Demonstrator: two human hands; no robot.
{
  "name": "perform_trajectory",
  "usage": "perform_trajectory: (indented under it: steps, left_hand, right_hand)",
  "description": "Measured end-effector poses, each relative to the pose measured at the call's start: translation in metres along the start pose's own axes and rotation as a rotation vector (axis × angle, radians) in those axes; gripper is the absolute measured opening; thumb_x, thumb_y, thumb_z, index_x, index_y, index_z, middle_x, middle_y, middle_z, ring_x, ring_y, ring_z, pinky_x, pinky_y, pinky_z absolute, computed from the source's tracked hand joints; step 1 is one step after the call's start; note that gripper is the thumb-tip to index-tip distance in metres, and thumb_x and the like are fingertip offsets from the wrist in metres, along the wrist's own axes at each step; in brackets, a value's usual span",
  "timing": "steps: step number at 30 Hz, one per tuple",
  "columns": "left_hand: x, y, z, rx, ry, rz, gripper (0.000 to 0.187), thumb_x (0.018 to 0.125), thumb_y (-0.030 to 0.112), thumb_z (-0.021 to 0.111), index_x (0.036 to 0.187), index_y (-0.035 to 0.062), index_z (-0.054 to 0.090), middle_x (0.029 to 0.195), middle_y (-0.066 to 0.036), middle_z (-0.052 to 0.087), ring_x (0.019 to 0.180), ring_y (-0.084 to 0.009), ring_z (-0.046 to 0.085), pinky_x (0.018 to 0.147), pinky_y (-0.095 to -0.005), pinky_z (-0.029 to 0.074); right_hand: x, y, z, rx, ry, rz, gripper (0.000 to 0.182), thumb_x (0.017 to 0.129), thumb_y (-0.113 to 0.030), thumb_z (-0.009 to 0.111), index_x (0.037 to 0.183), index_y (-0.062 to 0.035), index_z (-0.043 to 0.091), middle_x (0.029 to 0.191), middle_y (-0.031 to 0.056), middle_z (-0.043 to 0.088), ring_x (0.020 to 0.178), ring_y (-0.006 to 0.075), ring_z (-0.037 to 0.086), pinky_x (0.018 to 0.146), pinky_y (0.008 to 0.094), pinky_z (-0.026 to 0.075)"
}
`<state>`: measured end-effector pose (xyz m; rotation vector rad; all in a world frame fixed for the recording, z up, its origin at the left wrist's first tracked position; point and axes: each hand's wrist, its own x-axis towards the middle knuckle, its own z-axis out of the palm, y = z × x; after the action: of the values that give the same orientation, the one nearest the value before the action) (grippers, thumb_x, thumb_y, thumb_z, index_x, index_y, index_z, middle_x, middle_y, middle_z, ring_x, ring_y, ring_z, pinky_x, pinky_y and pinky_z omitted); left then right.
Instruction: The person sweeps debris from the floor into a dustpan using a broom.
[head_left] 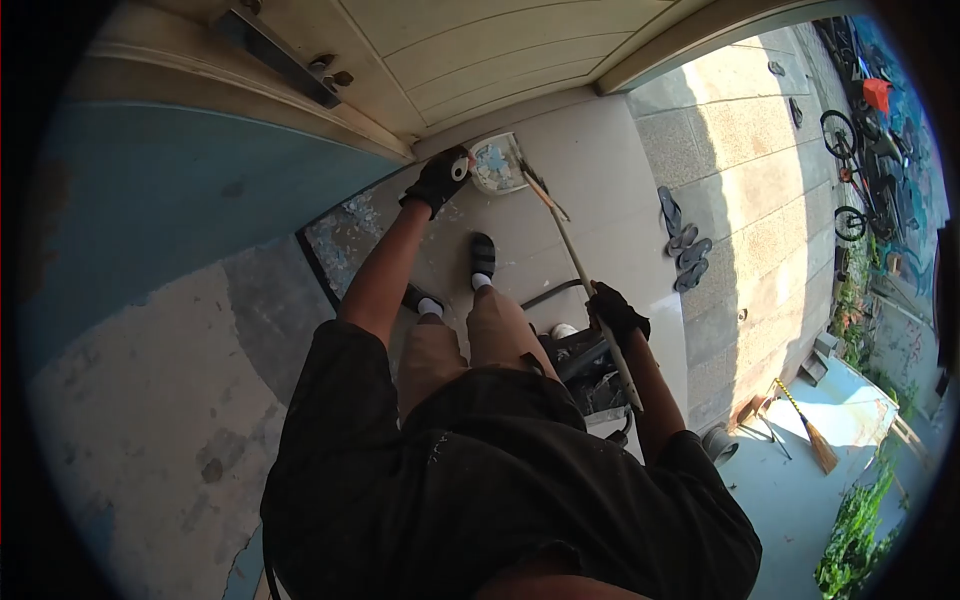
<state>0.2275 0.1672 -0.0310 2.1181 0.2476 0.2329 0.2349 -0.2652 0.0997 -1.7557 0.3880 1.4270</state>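
Observation:
My left hand [441,180], in a black fingerless glove, is closed at the left edge of a whitish dustpan [487,184]. Pale blue paint flakes [492,158] lie inside the pan. My right hand [617,309], gloved the same way, is wrapped round a long pale stick [574,248]. The stick slants from beside my right forearm up to the pan's right edge, where a brown strip [545,195] runs along it. Fingertips of my left hand are partly hidden by the glove and the pan's rim.
Loose paint flakes [352,235] litter the floor by the peeling blue wall [230,180]. A cream door [480,50] stands ahead. Dark equipment [592,380] sits beside my right leg. Sandals [690,250], a bicycle [845,175] and a straw broom [822,450] are to the right.

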Motion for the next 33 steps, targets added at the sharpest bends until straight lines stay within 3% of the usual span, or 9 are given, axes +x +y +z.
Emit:
perform_trajectory:
  steps: [3, 12, 14, 16, 23, 26, 30, 32, 33]
  left_hand:
    - [-0.001, -0.012, 0.012, 0.068, 0.097, -0.049, 0.021, 0.08, 0.015, 0.07, 0.096, 0.006, 0.059, 0.094, -0.011, 0.067, 0.09, -0.0273, 0.065, 0.077, -0.0342, 0.051]
    - [0.005, 0.009, 0.005, 0.091, 0.053, -0.189, 0.031, 0.084, 0.024, 0.063, 0.108, 0.0067, 0.056, 0.1, -0.016, 0.066, 0.095, -0.0335, 0.062, 0.082, -0.0396, 0.049]
    - [0.012, -0.003, 0.006, 0.156, 0.021, -0.24, 0.027, 0.086, 0.023, 0.06, 0.108, 0.0074, 0.057, 0.101, -0.015, 0.066, 0.094, -0.0309, 0.063, 0.084, -0.0378, 0.048]
    - [0.015, -0.013, 0.009, -0.116, -0.034, -0.365, 0.027, 0.09, 0.025, 0.051, 0.107, 0.0068, 0.06, 0.098, -0.014, 0.066, 0.093, -0.0274, 0.063, 0.082, -0.0362, 0.048]
    - [0.009, 0.02, -0.005, -0.012, -0.024, -0.395, 0.029, 0.089, 0.028, 0.05, 0.106, 0.0057, 0.059, 0.096, -0.015, 0.065, 0.094, -0.0267, 0.062, 0.083, -0.0354, 0.047]
    - [-0.018, 0.032, -0.013, 0.104, -0.055, -0.516, 0.027, 0.086, 0.022, 0.054, 0.107, 0.0067, 0.058, 0.104, -0.016, 0.064, 0.099, -0.0281, 0.061, 0.087, -0.0362, 0.046]
    - [-0.088, 0.027, -0.015, -0.053, -0.107, -0.574, 0.027, 0.086, 0.023, 0.055, 0.107, 0.0071, 0.058, 0.102, -0.017, 0.064, 0.098, -0.0281, 0.061, 0.086, -0.0368, 0.046]
    - [-0.125, 0.03, -0.014, -0.078, -0.112, -0.618, 0.027, 0.085, 0.023, 0.055, 0.107, 0.0075, 0.058, 0.101, -0.016, 0.064, 0.097, -0.0271, 0.061, 0.085, -0.0364, 0.046]
    - [-0.143, 0.03, -0.013, -0.127, -0.104, -0.649, 0.026, 0.086, 0.023, 0.055, 0.107, 0.0074, 0.058, 0.099, -0.015, 0.064, 0.096, -0.0259, 0.061, 0.085, -0.0354, 0.046]
  right_hand:
    - [0.001, 0.019, 0.004, 0.094, 0.022, -0.067, 0.066, 0.082, -0.01, 0.052, 0.142, -0.0016, 0.025, 0.067, 0.0043, 0.052, 0.046, 0.0139, 0.05, 0.043, 0.0265, 0.044]
    - [0.011, 0.026, 0.012, 0.097, 0.008, -0.026, 0.067, 0.079, -0.011, 0.052, 0.142, -0.0043, 0.028, 0.07, 0.0064, 0.054, 0.047, 0.016, 0.051, 0.042, 0.0308, 0.045]
    - [0.015, 0.022, 0.015, 0.06, 0.027, 0.005, 0.067, 0.079, -0.01, 0.053, 0.142, -0.006, 0.029, 0.07, 0.0062, 0.054, 0.047, 0.0157, 0.051, 0.042, 0.031, 0.045]
    - [0.01, 0.015, 0.018, 0.035, 0.012, 0.031, 0.068, 0.079, -0.01, 0.054, 0.142, -0.0078, 0.029, 0.071, 0.0058, 0.054, 0.047, 0.015, 0.051, 0.042, 0.0301, 0.044]
    - [0.015, 0.0, 0.011, 0.217, -0.129, -0.011, 0.07, 0.081, -0.007, 0.051, 0.145, -0.0071, 0.022, 0.065, 0.0039, 0.049, 0.046, 0.0144, 0.048, 0.041, 0.0286, 0.041]
    - [0.021, -0.005, 0.012, 0.199, -0.157, -0.041, 0.072, 0.08, -0.006, 0.05, 0.145, -0.0062, 0.02, 0.065, 0.0044, 0.049, 0.045, 0.0142, 0.047, 0.041, 0.0285, 0.04]
    - [0.023, -0.011, 0.025, 0.159, -0.162, -0.009, 0.072, 0.08, -0.005, 0.05, 0.146, -0.0066, 0.02, 0.065, 0.0048, 0.049, 0.045, 0.0142, 0.047, 0.04, 0.0285, 0.04]
    - [0.025, -0.006, 0.03, 0.237, -0.16, -0.029, 0.055, 0.082, -0.009, 0.053, 0.134, -0.006, 0.037, 0.066, 0.004, 0.05, 0.046, 0.0143, 0.047, 0.042, 0.0281, 0.041]
    - [0.026, -0.003, 0.033, 0.224, -0.175, -0.025, 0.055, 0.082, -0.009, 0.053, 0.134, -0.006, 0.037, 0.066, 0.004, 0.05, 0.046, 0.0143, 0.047, 0.042, 0.0281, 0.041]
